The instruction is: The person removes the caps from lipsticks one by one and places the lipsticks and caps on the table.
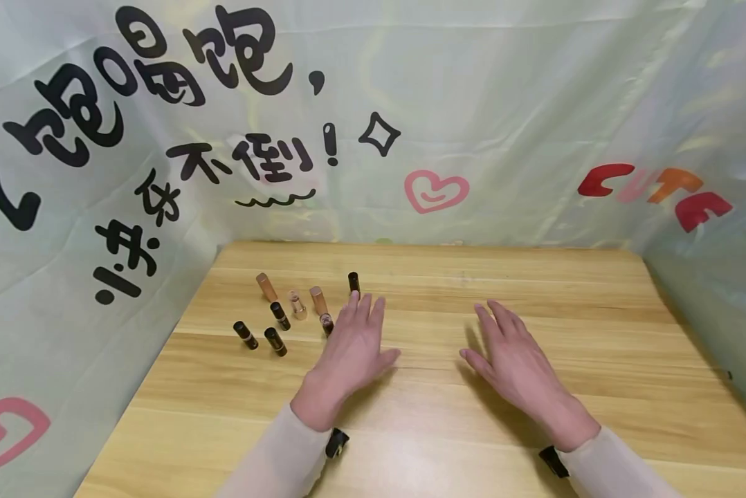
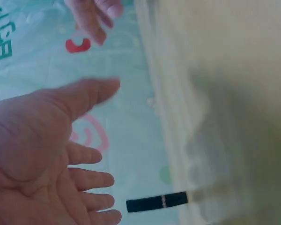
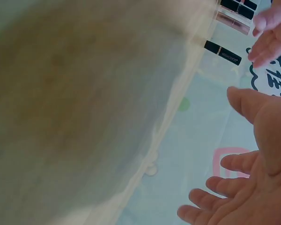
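Observation:
Several lipstick tubes stand on the left part of the wooden table. My left hand hovers just right of them with extended fingers and thumb spread, holding nothing. Beyond its fingertips is a black lipstick, its base hidden by the hand in the head view; the left wrist view shows this black tube upright. A dark patterned lipstick is partly covered by the same hand. Farther left are copper-coloured lipsticks, a pale pink one and black ones. My right hand hovers at right, fingers loosely extended, holding nothing.
The wooden table ends at a pale printed cloth that hangs behind it and along both sides. Black lettering and a pink heart mark the cloth. Each wrist carries a small black device.

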A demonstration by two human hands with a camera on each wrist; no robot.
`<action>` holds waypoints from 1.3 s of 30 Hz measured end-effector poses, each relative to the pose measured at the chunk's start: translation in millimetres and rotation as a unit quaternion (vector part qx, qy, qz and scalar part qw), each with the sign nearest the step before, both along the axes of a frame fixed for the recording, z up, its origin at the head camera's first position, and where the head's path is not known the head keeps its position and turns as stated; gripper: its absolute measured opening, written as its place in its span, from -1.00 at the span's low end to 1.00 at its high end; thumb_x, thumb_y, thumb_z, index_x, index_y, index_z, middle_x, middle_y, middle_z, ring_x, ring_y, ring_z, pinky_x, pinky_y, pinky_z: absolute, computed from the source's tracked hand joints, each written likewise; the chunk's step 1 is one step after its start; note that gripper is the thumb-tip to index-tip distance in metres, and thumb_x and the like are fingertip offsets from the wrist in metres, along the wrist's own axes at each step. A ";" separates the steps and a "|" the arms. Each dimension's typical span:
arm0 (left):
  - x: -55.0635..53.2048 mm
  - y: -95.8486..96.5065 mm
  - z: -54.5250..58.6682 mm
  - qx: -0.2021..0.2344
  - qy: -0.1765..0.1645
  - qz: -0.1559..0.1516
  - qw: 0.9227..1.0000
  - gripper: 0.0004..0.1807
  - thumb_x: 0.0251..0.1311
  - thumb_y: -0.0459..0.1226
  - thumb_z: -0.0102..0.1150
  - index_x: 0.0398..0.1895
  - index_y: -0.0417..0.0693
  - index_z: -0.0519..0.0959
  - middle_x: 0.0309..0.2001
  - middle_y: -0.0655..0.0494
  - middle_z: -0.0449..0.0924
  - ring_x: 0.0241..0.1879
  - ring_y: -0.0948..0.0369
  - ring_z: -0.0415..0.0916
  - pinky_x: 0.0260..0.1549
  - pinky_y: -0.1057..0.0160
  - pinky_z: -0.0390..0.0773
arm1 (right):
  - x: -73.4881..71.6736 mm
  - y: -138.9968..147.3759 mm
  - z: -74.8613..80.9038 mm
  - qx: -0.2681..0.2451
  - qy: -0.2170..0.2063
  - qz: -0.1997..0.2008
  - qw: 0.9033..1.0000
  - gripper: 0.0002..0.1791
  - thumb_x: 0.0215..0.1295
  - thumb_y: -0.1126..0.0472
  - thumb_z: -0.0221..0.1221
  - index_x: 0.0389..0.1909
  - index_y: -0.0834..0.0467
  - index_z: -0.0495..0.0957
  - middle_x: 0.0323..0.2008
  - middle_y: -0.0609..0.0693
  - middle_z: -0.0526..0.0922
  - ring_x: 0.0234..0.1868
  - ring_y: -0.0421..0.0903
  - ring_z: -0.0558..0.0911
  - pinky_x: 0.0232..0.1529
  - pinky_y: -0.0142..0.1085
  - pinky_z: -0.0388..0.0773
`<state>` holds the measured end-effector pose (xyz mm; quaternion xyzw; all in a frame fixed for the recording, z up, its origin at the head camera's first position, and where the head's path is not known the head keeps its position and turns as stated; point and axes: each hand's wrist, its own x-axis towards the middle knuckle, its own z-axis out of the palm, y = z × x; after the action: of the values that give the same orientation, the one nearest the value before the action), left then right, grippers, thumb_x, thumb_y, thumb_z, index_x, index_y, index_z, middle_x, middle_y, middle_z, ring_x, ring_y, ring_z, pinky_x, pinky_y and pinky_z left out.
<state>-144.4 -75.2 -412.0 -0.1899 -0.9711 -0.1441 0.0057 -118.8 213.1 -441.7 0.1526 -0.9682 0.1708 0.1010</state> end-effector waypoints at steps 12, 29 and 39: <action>-67.1 -4.8 13.5 0.091 0.049 0.132 0.986 -0.38 0.46 -0.31 0.19 0.52 -0.22 0.30 0.42 -0.38 0.36 0.28 -0.38 0.41 -0.06 -0.41 0.54 | -25.3 -26.8 4.4 -0.056 -0.006 -0.008 0.998 -0.35 0.52 0.02 0.26 0.40 0.38 0.42 0.37 0.37 0.46 0.38 0.37 0.43 0.33 0.26 0.45; -92.0 1.1 5.9 0.031 -0.003 0.123 0.992 -0.69 0.49 -0.45 0.05 0.21 -0.39 0.52 -0.04 -0.32 0.59 -0.18 -0.18 0.64 -0.11 -0.06 0.70 | -41.4 -40.8 -0.2 -0.095 -0.043 -0.020 0.994 -0.40 0.55 0.02 0.22 0.40 0.32 0.45 0.37 0.35 0.49 0.42 0.35 0.43 0.38 0.25 0.42; -95.3 7.9 2.9 0.012 0.009 0.111 0.994 -0.81 0.38 -0.51 0.17 0.01 -0.34 0.60 -0.22 -0.17 0.63 -0.18 -0.05 0.65 -0.14 0.01 0.72 | -60.5 -65.1 3.0 -0.138 -0.068 -0.011 0.988 -0.46 0.51 0.10 0.27 0.39 0.26 0.49 0.36 0.27 0.56 0.30 0.24 0.59 0.28 0.18 0.54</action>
<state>-239.7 -67.4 -409.1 -0.0822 -0.9843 -0.1529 0.0330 -179.3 148.1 -438.7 0.1148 -0.9416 0.3115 0.0567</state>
